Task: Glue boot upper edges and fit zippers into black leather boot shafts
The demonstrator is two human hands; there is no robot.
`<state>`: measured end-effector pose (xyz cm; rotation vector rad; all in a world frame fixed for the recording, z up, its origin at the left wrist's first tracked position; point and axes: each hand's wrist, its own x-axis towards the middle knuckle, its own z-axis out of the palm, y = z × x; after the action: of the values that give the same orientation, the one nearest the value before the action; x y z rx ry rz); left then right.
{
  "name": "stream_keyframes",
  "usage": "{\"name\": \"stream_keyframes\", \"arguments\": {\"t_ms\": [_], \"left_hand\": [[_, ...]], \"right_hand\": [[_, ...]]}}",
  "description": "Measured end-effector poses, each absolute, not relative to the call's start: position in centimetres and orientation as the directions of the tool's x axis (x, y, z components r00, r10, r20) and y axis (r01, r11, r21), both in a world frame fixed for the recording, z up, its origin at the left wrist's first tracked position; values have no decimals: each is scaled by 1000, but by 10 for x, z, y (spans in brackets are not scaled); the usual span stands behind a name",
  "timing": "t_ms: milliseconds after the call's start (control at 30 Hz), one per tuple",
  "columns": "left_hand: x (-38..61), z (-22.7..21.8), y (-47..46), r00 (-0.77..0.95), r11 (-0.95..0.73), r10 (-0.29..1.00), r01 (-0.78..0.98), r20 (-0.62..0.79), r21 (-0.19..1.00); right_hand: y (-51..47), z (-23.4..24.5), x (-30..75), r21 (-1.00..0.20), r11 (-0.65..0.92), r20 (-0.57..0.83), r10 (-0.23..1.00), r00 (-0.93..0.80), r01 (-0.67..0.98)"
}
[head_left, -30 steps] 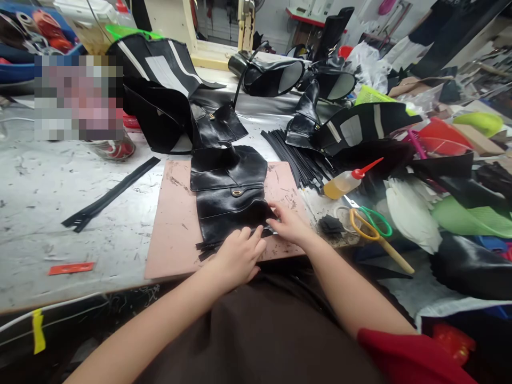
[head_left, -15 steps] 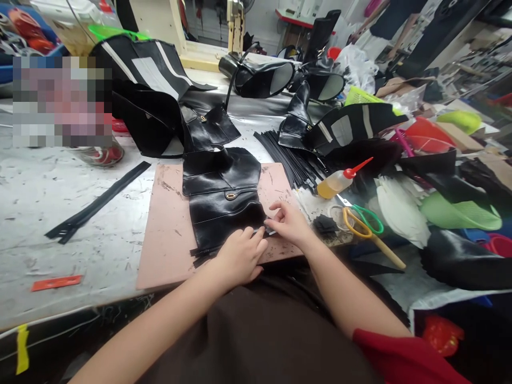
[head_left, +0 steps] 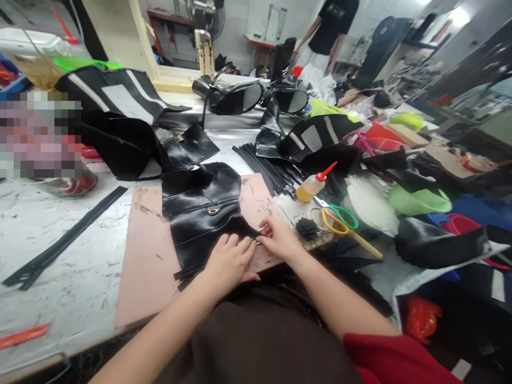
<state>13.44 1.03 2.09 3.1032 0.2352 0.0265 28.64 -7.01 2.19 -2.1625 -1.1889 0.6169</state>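
Note:
A black leather boot upper [head_left: 202, 229] with a small gold-coloured buckle [head_left: 212, 211] lies on a pinkish board [head_left: 140, 256]. A black zipper strip [head_left: 182, 276] shows along its near edge, mostly covered by my left arm and hand. My left hand [head_left: 232, 258] rests on that edge, fingers stretched toward the right corner and thumb apart from them. Between thumb and fingertips, my right hand [head_left: 278, 237] pinches the near right corner of the boot upper. My hands almost touch there. Exactly which layers are pinched is too small to tell.
A loose zipper [head_left: 68, 234] lies left of the board. Stacked zipper strips [head_left: 264, 165], a glue bottle [head_left: 310, 188] and scissors [head_left: 338, 217] are to the right. More boot uppers [head_left: 120, 144] stand behind. A person [head_left: 330, 32] stands in the background.
The view has swung right and up, so the table things appear farther left and lower. The boot upper's near right corner now stretches out to my right fingertips. My left hand stays on the edge.

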Motion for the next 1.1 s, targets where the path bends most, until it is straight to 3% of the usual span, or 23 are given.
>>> {"name": "stream_keyframes", "arguments": {"t_ms": [100,200,267,367,433,567,700,800,867,933,1033,1100], "left_hand": [[140,27,13,992,-992,125,125,3,-14],[141,29,15,993,-992,122,122,5,-22],[139,26,14,989,-989,146,147,33,-25],[134,16,13,979,-982,180,184,96,-30],[132,10,12,972,-978,204,207,114,-23],[130,6,10,964,-971,237,238,118,2],[124,1,11,958,-966,258,257,127,21],[119,-7,18,958,-973,228,229,172,15],[118,-12,23,957,-983,175,182,231,-7],[117,-13,24,941,-985,159,173,300,-19],[116,-7,18,920,-976,212,218,329,16],[116,0,13,924,-969,244,240,295,52]], "right_hand": [[-80,26,273,-581,-348,50,887,459,735],[-89,35,279,-507,-213,62,957,282,835],[-95,43,302,-379,-337,-29,935,354,862],[-105,53,358,23,-707,-101,702,705,707],[-111,54,393,148,-782,-111,595,796,605],[-118,49,424,172,-785,-160,574,803,595],[-127,61,416,185,-806,-123,548,827,562],[-142,73,396,118,-825,-120,540,833,552],[-155,71,374,-59,-788,-150,614,775,613],[-167,58,345,-308,-708,-197,701,685,636],[-182,37,296,-634,-624,-390,768,509,457],[-187,30,270,-747,-604,-501,785,364,277]]}}
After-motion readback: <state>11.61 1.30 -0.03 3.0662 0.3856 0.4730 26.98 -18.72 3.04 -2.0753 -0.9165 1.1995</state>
